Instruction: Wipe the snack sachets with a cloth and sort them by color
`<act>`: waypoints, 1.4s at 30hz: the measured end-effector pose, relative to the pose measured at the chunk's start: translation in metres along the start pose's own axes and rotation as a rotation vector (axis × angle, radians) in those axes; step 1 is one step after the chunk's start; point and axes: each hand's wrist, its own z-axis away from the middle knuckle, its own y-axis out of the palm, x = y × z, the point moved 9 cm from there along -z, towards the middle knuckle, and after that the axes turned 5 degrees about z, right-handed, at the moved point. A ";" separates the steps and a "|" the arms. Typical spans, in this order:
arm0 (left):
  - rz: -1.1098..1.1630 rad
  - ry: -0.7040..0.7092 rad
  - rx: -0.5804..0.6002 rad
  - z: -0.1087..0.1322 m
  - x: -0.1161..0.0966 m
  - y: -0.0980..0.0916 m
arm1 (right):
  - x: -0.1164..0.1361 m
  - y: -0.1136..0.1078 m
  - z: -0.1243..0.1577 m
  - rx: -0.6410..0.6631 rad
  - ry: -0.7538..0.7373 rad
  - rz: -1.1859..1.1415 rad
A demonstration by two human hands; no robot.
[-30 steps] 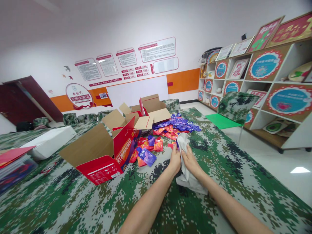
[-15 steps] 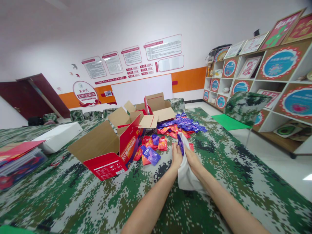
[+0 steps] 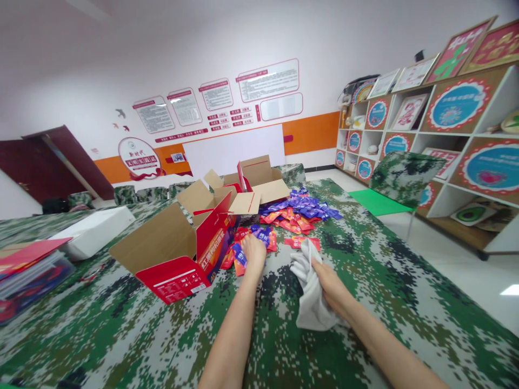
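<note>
My right hand (image 3: 330, 281) grips a crumpled light-grey cloth (image 3: 312, 302) just above the table. My left hand (image 3: 254, 251) is down at a small pile of sachets beside the red carton, its fingers curled onto a purple sachet (image 3: 264, 261) that they mostly hide. Another purple sachet (image 3: 263, 234) shows just beyond the fingers, with red-orange sachets (image 3: 228, 259) around it. One red sachet (image 3: 300, 242) lies flat behind the cloth.
An open red carton (image 3: 174, 278) stands left of my left hand, with another open carton (image 3: 255, 173) behind. Farther back is a large heap of purple sachets (image 3: 308, 205) over red ones. A white box (image 3: 95, 232) and a clear plastic bin (image 3: 36, 286) sit at left.
My left hand has left the cloth and moved left to the small pile of sachets. The purple sachet no longer shows in the cloth, which hangs looser from my right hand.
</note>
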 end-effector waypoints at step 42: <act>0.486 0.723 0.229 0.087 -0.135 -0.002 | 0.015 -0.069 -0.037 -0.072 0.132 -0.307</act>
